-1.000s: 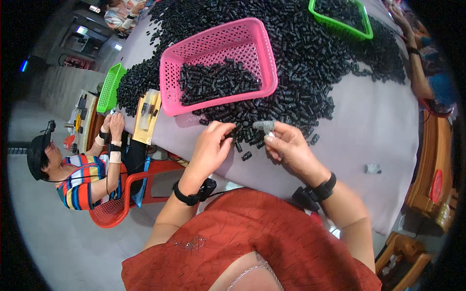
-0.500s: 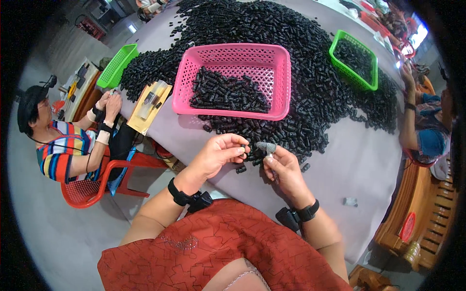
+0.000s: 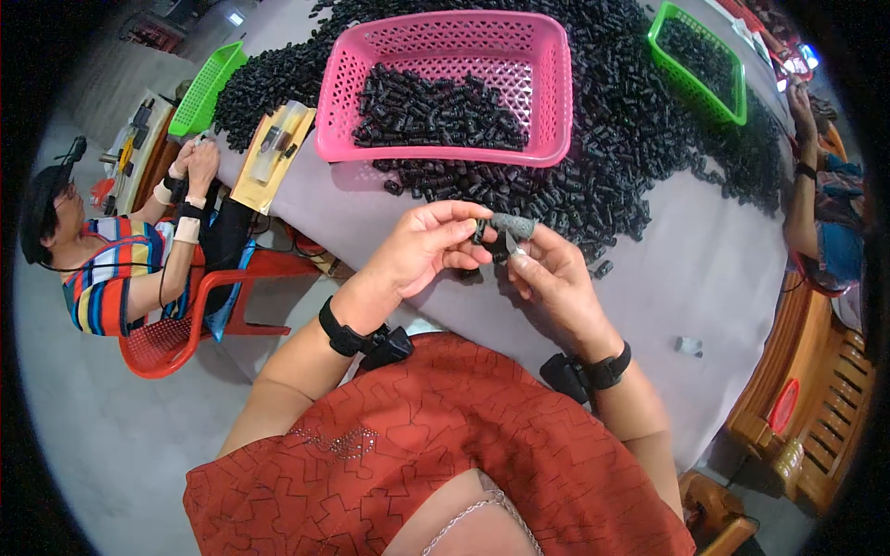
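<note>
My left hand (image 3: 419, 248) is closed in a pinch on a small black ribbed plastic piece (image 3: 479, 232), held above the table's near edge. Close beside it, my right hand (image 3: 567, 292) grips a small knife (image 3: 511, 243), whose pointed grey blade shows above the thumb; the handle is hidden in the palm. A grey finger sleeve (image 3: 514, 225) covers the right index finger, its tip at the black piece. Beyond both hands spreads a heap of similar black pieces (image 3: 612, 130). Many more lie inside a pink perforated basket (image 3: 445, 154).
Green baskets stand at far left (image 3: 206, 88) and far right (image 3: 697, 88). A yellow tray (image 3: 252, 190) holds a clear tube. A small translucent piece (image 3: 689, 346) lies right on the grey tablecloth (image 3: 649, 296). Co-workers sit at left (image 3: 120, 278) and right (image 3: 825, 232).
My hands have come together, bringing the sleeved finger and blade against the black piece. The table and baskets appear higher in view as my head has shifted.
</note>
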`<state>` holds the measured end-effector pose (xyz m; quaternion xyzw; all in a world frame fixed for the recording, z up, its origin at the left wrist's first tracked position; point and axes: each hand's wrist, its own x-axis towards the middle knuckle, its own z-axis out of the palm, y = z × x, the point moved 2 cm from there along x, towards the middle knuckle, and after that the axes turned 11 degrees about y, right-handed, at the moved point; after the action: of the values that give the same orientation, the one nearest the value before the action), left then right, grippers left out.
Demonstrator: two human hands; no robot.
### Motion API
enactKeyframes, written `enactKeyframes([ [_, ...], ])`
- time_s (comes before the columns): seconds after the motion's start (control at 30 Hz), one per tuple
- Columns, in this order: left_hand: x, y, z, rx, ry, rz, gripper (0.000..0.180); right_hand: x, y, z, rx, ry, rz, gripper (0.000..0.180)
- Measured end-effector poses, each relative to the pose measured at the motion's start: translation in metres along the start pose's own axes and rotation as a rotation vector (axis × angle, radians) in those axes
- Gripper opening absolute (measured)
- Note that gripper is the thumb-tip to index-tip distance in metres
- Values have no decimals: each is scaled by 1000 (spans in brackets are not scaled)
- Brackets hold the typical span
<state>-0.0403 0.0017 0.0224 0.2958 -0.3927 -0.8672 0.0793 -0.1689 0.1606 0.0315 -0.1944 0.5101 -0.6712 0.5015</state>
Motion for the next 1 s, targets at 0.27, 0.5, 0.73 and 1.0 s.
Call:
enactKeyframes([
  [0.27, 2, -5, 10, -44, -52, -34, 35, -4, 1, 0, 4, -78, -22, 43],
  [0.5, 4, -14, 8, -84, -58, -65, 33, -4, -1, 0, -106, -93, -14, 51],
  [0.73, 0, -14, 8, -71, -27, -49, 33, -3, -1, -1, -99, -99, -3, 49],
  [1.0, 1, -14, 10, -51, -50, -44, 34, -2, 0, -2, -78, -103, 1, 39],
])
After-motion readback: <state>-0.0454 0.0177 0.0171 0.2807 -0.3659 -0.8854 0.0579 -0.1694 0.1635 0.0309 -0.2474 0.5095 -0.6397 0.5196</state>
